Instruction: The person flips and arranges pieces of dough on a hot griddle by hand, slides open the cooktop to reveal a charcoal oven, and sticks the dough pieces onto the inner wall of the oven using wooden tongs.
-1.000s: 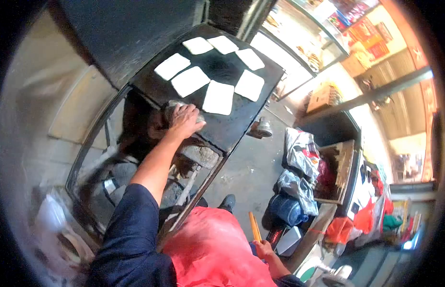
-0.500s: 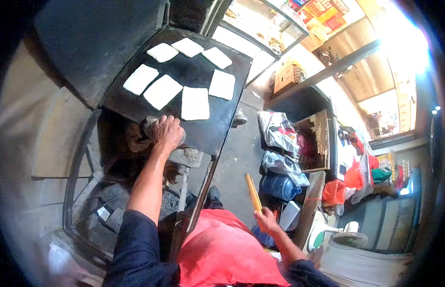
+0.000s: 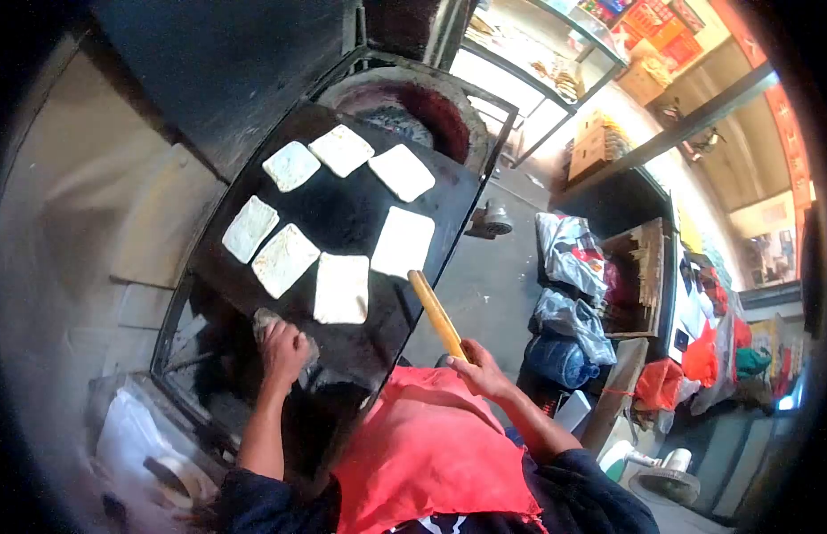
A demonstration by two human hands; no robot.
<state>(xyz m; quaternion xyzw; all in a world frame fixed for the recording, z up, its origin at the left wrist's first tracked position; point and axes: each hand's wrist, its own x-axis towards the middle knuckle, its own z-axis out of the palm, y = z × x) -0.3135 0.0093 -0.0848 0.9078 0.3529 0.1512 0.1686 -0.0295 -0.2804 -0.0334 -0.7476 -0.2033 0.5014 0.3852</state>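
Observation:
My left hand (image 3: 285, 353) is closed around a crumpled greyish cloth (image 3: 266, 319) at the near edge of a black griddle plate (image 3: 329, 212). Several pale, flat, roughly square pieces of dough (image 3: 342, 289) lie on the plate, spaced apart in a loose ring. My right hand (image 3: 484, 369) grips one end of a yellowish wooden stick (image 3: 436, 313). The stick slants up and left, its far tip overlapping the lower corner of the nearest right-hand dough piece (image 3: 403, 242); whether they touch I cannot tell.
Beyond the plate's far end gapes a round oven mouth (image 3: 449, 116) with a thick rim. Right of the plate are a grey metal fitting (image 3: 493, 218), plastic bags (image 3: 569, 254) and a blue water jug (image 3: 560, 359). A fan (image 3: 664, 483) stands at lower right.
The griddle plate with its dough has slid toward me, uncovering the oven mouth behind it. My left hand moved back with it. The stick's tip has come up and left. The view has shifted too.

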